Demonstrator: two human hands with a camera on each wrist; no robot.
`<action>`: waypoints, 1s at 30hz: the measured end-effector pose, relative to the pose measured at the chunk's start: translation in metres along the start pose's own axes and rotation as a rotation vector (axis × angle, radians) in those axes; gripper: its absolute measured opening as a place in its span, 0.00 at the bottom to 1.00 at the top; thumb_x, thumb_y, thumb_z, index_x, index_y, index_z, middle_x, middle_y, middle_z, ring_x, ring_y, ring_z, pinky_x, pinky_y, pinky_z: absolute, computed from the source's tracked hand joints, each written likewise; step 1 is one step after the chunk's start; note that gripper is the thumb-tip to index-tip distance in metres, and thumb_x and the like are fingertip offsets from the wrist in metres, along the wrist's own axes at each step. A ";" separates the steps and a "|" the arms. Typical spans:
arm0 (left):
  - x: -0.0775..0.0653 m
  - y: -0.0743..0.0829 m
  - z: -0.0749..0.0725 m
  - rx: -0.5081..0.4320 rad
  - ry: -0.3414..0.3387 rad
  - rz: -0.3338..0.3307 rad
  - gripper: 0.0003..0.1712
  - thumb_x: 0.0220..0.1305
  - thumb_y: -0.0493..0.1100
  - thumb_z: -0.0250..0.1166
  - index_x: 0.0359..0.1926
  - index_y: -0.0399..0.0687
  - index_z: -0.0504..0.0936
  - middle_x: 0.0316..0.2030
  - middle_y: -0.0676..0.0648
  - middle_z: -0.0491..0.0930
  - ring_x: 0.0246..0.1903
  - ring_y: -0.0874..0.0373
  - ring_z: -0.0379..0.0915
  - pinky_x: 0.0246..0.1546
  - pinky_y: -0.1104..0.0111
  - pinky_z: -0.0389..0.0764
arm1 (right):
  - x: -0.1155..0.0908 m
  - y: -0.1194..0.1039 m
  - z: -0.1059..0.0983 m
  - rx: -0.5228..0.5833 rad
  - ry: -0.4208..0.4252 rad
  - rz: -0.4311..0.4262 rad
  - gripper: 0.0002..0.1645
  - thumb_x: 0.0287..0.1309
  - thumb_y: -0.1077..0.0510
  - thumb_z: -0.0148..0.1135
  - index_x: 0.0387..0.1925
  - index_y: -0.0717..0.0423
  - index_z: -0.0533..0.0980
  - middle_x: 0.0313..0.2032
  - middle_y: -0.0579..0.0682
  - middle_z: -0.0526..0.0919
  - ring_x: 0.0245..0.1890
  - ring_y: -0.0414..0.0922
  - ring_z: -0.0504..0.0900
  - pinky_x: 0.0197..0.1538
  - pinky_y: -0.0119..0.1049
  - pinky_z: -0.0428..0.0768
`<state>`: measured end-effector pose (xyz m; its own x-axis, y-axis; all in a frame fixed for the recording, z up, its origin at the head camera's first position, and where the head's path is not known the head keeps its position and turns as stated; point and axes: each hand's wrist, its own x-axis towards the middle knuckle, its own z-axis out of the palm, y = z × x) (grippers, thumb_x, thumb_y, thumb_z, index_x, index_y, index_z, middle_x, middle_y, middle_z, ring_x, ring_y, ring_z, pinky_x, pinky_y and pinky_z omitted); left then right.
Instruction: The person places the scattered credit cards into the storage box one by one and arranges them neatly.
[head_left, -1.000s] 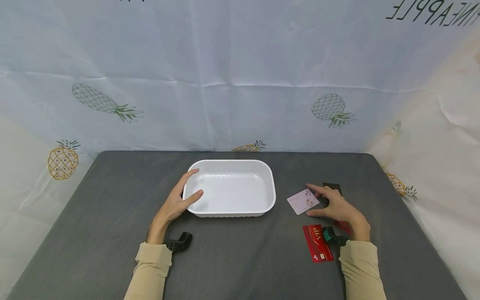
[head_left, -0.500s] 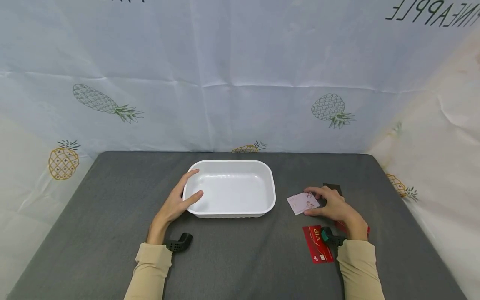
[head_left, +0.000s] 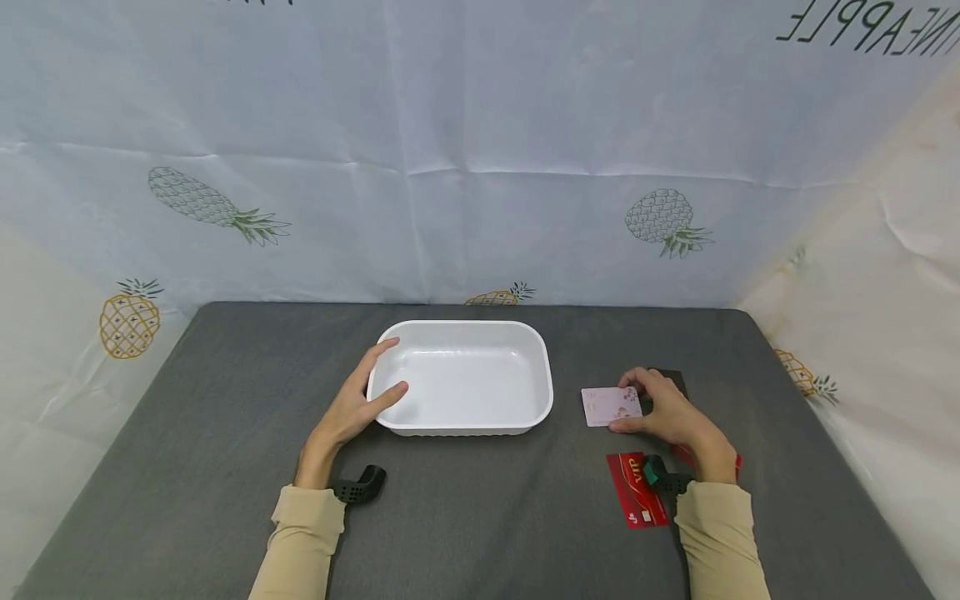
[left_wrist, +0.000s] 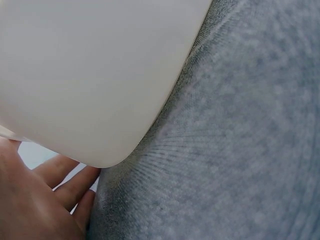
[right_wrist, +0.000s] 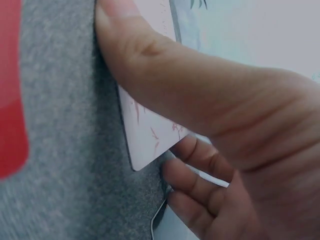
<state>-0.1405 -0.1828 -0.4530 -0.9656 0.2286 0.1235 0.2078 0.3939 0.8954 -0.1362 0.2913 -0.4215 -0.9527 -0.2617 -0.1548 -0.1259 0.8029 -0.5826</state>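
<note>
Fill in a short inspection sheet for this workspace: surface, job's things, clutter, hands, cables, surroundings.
Surface: grey tabletop, fabric-like.
Job's things: white tray; pink card to its right.
Clutter: red VIP card; second red item and dark flat item, both partly hidden.
Hands: left hand rests on the tray's left end; right hand pinches the pink card.
Cables: nothing seen.
Surroundings: pale sheeting with pineapple prints.

You are in a curtained-off space of some kind, pineapple-printed cloth (head_left: 450, 225) enclosing your grey-covered table (head_left: 465, 508) on three sides.
</note>
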 end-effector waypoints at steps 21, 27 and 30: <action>0.000 -0.001 0.000 0.011 0.001 -0.024 0.44 0.67 0.52 0.65 0.79 0.60 0.57 0.80 0.43 0.52 0.79 0.39 0.48 0.73 0.34 0.51 | 0.000 -0.003 0.000 0.041 -0.011 -0.053 0.39 0.49 0.53 0.81 0.60 0.61 0.75 0.46 0.56 0.76 0.42 0.46 0.73 0.42 0.32 0.75; 0.000 -0.001 0.000 0.015 -0.002 -0.035 0.44 0.67 0.53 0.65 0.79 0.61 0.57 0.81 0.43 0.51 0.80 0.39 0.46 0.73 0.33 0.50 | 0.000 -0.002 0.000 0.042 -0.011 -0.071 0.39 0.50 0.54 0.81 0.62 0.62 0.76 0.49 0.60 0.75 0.42 0.46 0.74 0.42 0.31 0.76; 0.000 -0.001 0.000 0.015 -0.005 -0.034 0.44 0.67 0.53 0.65 0.79 0.61 0.56 0.81 0.43 0.50 0.80 0.38 0.46 0.73 0.33 0.50 | -0.001 -0.002 -0.001 0.050 -0.026 -0.071 0.40 0.50 0.55 0.81 0.63 0.64 0.75 0.50 0.61 0.74 0.42 0.46 0.74 0.42 0.30 0.76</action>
<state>-0.1405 -0.1835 -0.4538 -0.9715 0.2190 0.0907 0.1769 0.4152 0.8924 -0.1354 0.2904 -0.4191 -0.9342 -0.3313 -0.1325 -0.1780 0.7546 -0.6315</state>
